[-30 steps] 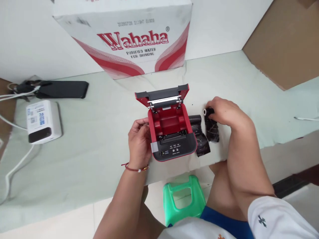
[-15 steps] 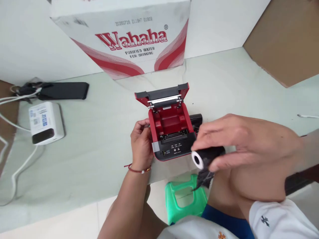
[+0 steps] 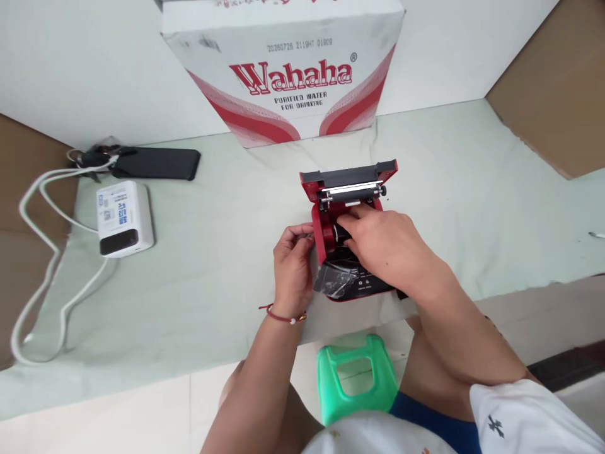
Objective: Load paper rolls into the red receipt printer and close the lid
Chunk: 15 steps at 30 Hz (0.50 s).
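Red printer (image 3: 320, 243); right hand (image 3: 378, 238) reaches down inside.

1. The person has two bare hands in view: one left hand (image 3: 293, 268) and one right hand (image 3: 380, 236).
2. There is one red-and-black printer (image 3: 366, 289) with one raised lid (image 3: 350, 175).
3. One black roll (image 3: 343, 235) shows, partly hidden.
4. One printed white carton (image 3: 302, 79) stands behind.
5. Brown cardboard counts two: one left piece (image 3: 35, 233) and one right piece (image 3: 553, 94).
6. There is one phone-like black slab (image 3: 158, 164).
7. One white boxy device (image 3: 125, 211) is present.
8. White cable (image 3: 60, 315) shows two lengths; whether they join cannot be told.
9. There is one green stool (image 3: 357, 400).
10. One red bracelet (image 3: 283, 318) is worn.
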Each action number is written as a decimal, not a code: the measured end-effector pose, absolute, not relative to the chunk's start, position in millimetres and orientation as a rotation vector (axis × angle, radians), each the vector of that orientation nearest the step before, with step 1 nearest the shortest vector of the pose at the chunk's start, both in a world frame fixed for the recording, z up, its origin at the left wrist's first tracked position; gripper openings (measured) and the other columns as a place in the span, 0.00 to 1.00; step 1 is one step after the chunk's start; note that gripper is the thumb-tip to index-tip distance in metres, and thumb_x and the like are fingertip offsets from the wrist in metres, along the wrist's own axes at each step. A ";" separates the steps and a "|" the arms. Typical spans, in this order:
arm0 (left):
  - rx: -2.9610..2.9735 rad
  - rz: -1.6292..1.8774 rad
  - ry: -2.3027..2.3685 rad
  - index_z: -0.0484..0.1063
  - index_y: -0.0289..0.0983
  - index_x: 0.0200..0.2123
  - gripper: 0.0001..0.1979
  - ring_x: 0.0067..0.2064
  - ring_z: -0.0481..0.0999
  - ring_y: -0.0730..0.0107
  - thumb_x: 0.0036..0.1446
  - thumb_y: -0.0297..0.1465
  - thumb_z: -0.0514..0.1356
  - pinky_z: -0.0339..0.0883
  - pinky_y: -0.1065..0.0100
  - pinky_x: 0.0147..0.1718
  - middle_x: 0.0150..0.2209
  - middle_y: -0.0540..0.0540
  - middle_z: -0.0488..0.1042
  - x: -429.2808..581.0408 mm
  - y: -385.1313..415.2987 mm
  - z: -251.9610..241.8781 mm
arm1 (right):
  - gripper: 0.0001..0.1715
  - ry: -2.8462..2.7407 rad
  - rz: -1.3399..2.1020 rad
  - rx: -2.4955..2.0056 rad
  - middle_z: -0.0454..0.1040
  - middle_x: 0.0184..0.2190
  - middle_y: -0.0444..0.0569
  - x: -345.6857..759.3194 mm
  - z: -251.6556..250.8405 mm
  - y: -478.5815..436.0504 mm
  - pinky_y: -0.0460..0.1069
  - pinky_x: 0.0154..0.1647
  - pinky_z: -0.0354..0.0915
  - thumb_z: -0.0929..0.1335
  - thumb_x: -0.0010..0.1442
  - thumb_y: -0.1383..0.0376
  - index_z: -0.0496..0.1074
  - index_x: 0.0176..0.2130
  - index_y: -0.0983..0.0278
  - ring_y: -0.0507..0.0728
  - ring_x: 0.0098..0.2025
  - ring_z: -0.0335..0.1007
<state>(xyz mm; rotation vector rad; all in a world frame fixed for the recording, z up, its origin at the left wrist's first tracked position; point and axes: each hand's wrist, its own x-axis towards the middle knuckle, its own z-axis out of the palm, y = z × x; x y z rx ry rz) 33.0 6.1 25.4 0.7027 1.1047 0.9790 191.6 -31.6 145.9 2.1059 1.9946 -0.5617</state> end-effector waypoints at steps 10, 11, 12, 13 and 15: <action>0.696 0.943 1.091 0.80 0.38 0.38 0.10 0.38 0.81 0.68 0.50 0.29 0.71 0.76 0.67 0.40 0.36 0.48 0.83 29.0 6.6 23.2 | 0.19 2.544 -0.745 1.993 0.88 0.61 0.54 221.9 152.8 -59.0 0.59 0.57 0.78 0.66 0.82 0.68 0.85 0.60 0.61 0.65 0.57 0.87; 0.730 0.939 1.115 0.80 0.39 0.38 0.09 0.38 0.81 0.67 0.51 0.30 0.70 0.77 0.66 0.42 0.37 0.47 0.83 29.0 6.4 21.9 | 0.18 2.617 -0.746 1.927 0.89 0.60 0.53 223.8 153.6 -66.2 0.58 0.56 0.79 0.66 0.82 0.68 0.85 0.59 0.61 0.64 0.55 0.88; 0.797 0.955 1.157 0.80 0.39 0.39 0.08 0.40 0.82 0.66 0.54 0.30 0.70 0.78 0.64 0.44 0.38 0.47 0.83 28.6 5.4 20.8 | 0.17 2.680 -0.732 1.848 0.90 0.59 0.52 225.5 153.3 -73.2 0.57 0.56 0.80 0.68 0.81 0.68 0.86 0.59 0.60 0.63 0.54 0.88; 0.909 1.007 1.209 0.80 0.39 0.40 0.07 0.43 0.83 0.64 0.57 0.31 0.69 0.79 0.62 0.47 0.40 0.46 0.83 27.7 3.3 20.1 | 0.16 2.729 -0.704 1.770 0.90 0.57 0.52 227.2 152.1 -79.9 0.56 0.55 0.80 0.69 0.80 0.68 0.86 0.58 0.60 0.62 0.54 0.88; 1.276 1.221 1.287 0.80 0.41 0.44 0.05 0.52 0.84 0.59 0.65 0.31 0.66 0.79 0.56 0.57 0.46 0.44 0.83 23.9 -5.1 20.0 | 0.13 2.772 -0.648 1.658 0.91 0.53 0.51 231.0 148.7 -91.2 0.55 0.54 0.81 0.72 0.78 0.67 0.87 0.56 0.59 0.62 0.53 0.89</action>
